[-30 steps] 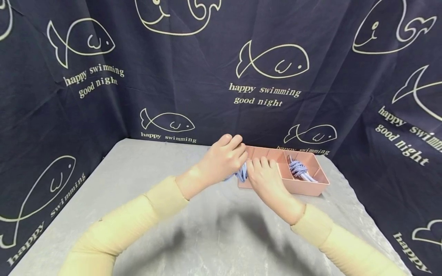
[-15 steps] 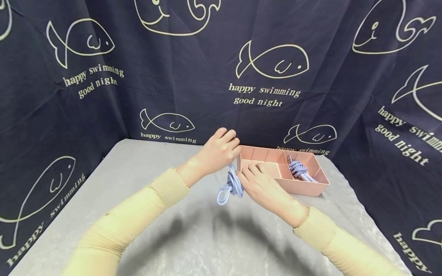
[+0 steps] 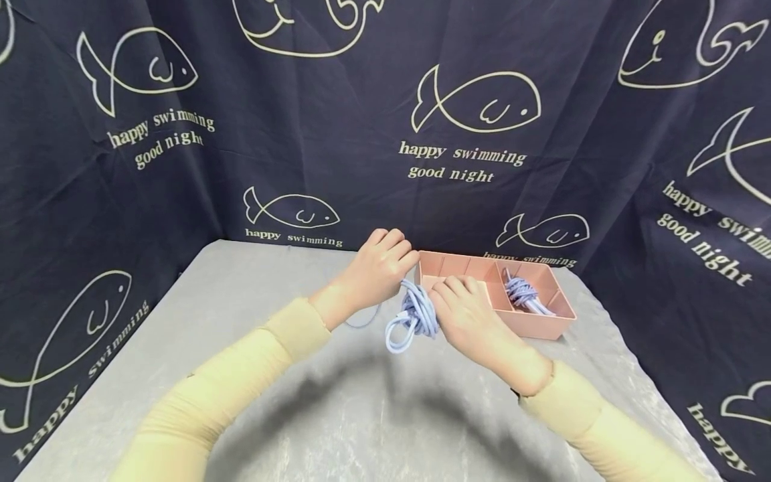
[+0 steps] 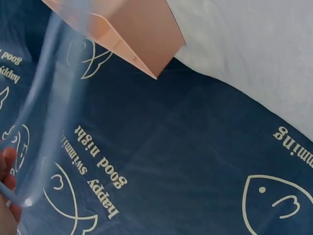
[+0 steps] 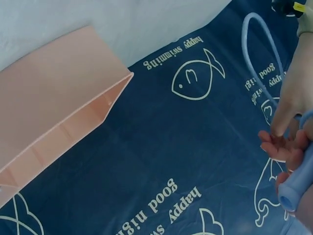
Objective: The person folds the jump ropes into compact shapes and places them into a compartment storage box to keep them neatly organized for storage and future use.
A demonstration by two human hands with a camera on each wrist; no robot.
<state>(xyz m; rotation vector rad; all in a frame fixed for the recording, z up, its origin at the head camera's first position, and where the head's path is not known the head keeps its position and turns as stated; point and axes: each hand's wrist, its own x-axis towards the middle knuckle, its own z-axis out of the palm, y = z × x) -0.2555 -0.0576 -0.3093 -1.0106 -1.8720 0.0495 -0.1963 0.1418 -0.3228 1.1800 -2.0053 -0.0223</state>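
A light-blue jump rope, its cord wound into a bundle with a loop sticking out, is held up between both hands in front of the pink box. My left hand pinches the cord at the bundle's upper left, and a thin strand curves below that wrist. At the bundle's right side, my right hand grips it. The right wrist view shows a blue handle with a hollow end in the right hand, with the left hand's fingers close beside. Blurred cord crosses the left wrist view.
The pink divided box stands at the back right of the grey-covered table. Its right compartment contains another wound blue cord bundle. A dark-blue fish-print curtain hangs behind and at the sides.
Both hands have shifted slightly; the jump rope bundle, mostly hidden by them a second ago, now shows in front of the box. A loose cord strand has appeared under the left wrist.
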